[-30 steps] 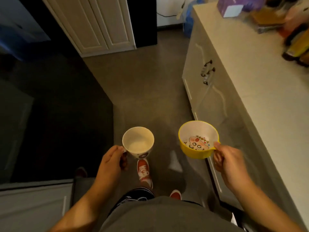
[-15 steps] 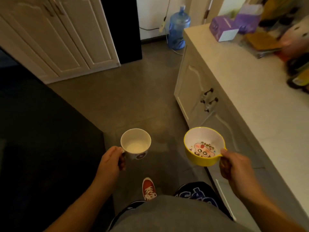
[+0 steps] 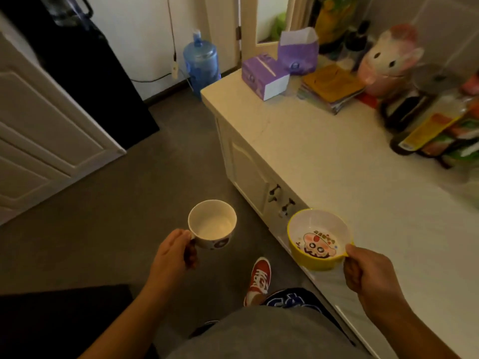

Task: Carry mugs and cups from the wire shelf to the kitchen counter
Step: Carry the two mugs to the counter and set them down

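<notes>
My left hand grips the handle of a white mug with a dark pattern low on its side, held upright over the floor. My right hand holds a yellow cup by its handle; the cup is white inside with a cartoon face on its bottom. The yellow cup hangs at the front edge of the pale kitchen counter, which runs along my right. The wire shelf is out of view.
At the counter's far end sit a purple tissue box, a purple bag, stacked books, a plush toy and bottles. A blue water jug stands on the floor beyond. White cabinet doors are on the left.
I have walked forward and turned toward the counter; its far end and clutter have come into view. The yellow cup now overlaps the counter's front edge. Both hands keep their grips.
</notes>
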{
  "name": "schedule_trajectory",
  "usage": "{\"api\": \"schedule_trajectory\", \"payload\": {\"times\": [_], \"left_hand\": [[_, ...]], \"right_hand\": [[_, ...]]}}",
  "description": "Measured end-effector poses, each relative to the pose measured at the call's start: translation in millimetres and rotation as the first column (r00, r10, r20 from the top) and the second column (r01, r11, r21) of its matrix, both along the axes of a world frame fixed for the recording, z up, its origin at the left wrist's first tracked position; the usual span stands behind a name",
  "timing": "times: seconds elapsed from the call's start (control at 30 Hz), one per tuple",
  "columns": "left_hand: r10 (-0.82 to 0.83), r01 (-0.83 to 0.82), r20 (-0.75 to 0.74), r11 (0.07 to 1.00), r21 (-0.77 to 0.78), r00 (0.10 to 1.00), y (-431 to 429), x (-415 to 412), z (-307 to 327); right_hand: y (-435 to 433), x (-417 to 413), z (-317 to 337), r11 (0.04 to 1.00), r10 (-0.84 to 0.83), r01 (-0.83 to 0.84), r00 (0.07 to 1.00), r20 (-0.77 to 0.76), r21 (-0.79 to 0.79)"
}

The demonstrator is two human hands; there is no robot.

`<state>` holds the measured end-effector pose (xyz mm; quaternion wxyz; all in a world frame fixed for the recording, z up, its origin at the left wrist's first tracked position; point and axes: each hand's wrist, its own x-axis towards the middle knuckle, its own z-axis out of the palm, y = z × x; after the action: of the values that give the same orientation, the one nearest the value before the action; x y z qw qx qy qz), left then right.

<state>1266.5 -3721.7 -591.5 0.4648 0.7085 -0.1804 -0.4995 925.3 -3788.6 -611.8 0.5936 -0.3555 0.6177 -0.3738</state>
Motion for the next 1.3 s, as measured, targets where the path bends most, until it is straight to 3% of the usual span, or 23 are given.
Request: {"api": "schedule_trajectory", "payload": {"times": [0.3,0.53,0.67,0.83,1.13,1.3], "left_hand": [[-0.112,0.112,0.009,0.992,-0.063,0.994,-125.5,2.6,23.9],[-0.302,0.299,-0.035,0.952,-0.071,0.953,-226.0,27.4,15.5],[-0.487,0.486,0.005,0.87,-0.08,0.873,-292.3,44.0,3.2],[-0.722,0.72,0.024,0.688,-0.089,0.692,-361.1,49.8,-8.8],[-0.828,0.823,-0.021,0.56,-0.097,0.561,-424.6,4.3,-25.5],[-0.825,0.821,-0.039,0.565,-0.083,0.564,-433.9,-17.4,-27.7]], "right_hand": [[-117.1,34.1,13.1,0.993,0.041,-0.047,0.998,-0.058,-0.111],[-168.2,61.1,10.8,0.985,-0.127,0.107,0.98,-0.151,-0.133],[-184.8,77.2,11.5,0.961,-0.267,0.249,0.948,-0.173,-0.118],[-190.2,99.6,7.9,0.883,-0.47,0.464,0.875,-0.114,-0.077],[-186.1,123.1,3.7,0.745,-0.667,0.66,0.741,-0.075,-0.097],[-181.1,119.8,4.2,0.712,-0.701,0.689,0.709,-0.077,-0.133]]}}
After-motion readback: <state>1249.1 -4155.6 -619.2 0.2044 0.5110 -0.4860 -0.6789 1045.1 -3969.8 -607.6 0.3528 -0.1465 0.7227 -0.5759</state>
